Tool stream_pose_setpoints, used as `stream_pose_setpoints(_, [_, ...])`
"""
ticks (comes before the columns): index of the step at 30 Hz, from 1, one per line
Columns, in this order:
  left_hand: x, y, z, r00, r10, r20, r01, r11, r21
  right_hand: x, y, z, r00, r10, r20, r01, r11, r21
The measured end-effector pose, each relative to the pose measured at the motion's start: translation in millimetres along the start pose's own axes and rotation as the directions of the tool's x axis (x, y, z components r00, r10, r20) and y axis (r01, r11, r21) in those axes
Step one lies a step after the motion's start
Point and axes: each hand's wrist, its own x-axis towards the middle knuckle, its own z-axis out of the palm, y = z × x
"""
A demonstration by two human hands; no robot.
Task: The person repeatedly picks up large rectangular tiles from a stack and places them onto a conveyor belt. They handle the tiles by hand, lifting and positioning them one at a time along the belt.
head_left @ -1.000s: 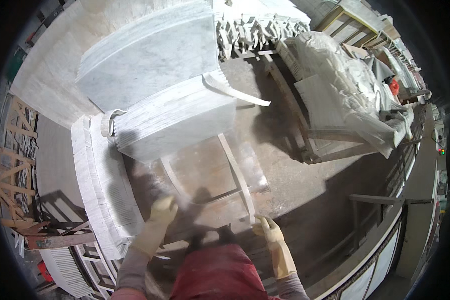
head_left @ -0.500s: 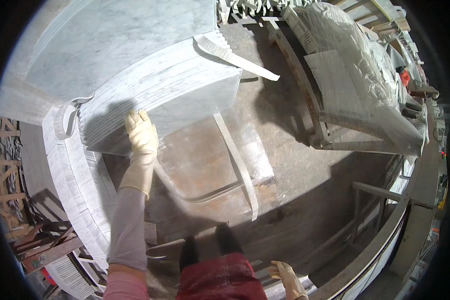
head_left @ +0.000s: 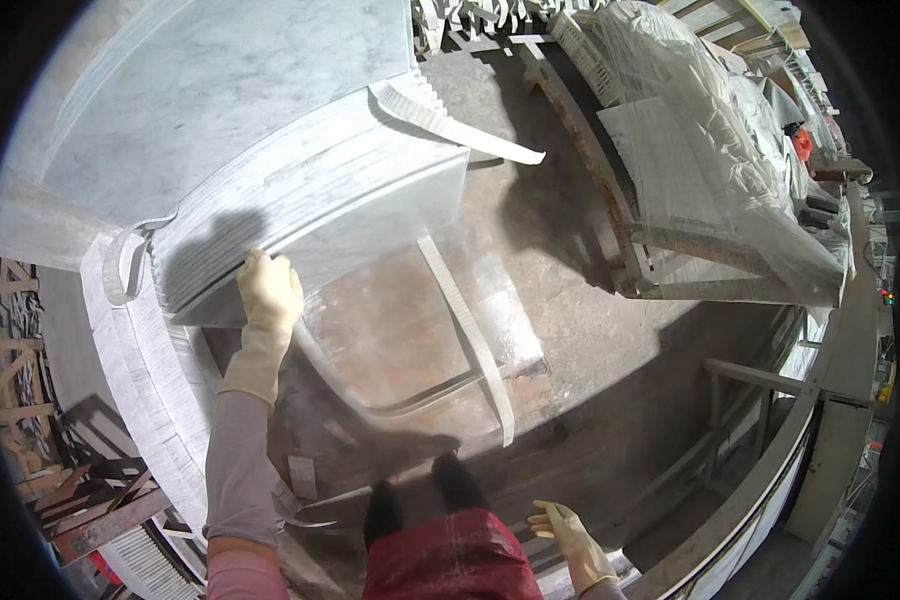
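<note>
Step in hand looks like gripping the front slab (head_left: 390,215): L hand (head_left: 270,287) has fingers hooked over its top edge nr the L end, slab standing on edge at the front of the slab stack (head_left: 300,165). R hand (head_left: 568,537) is empty, fingers loosely spread, well apart; moving so wide a slab prob. calls for R hand's support too.

My gloved hands: two, left hand (head_left: 270,292) and right hand (head_left: 567,530). Front slab (head_left: 390,215) at my left fingers: one. Slab stacks before me: two, taller stack (head_left: 240,100) behind lower stack (head_left: 300,165). Long pale strips (head_left: 460,128): four; one at the lower stack's right end, one curled by its left corner, two before its front edge.
</note>
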Motion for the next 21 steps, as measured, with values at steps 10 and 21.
stream_pose_setpoints(10, [0.2,15.3,-18.4,0.954,-0.094,0.283,0.053,0.987,0.150,9.1,-1.1,2.1,0.999,-0.020,0.034,0.020,1.000,-0.009])
stream_pose_setpoints(21, [-61.0,37.0,29.5,0.634,0.028,0.773,-0.305,0.927,0.216,14.6,5.9,1.5,0.991,-0.102,0.089,0.100,0.994,0.035])
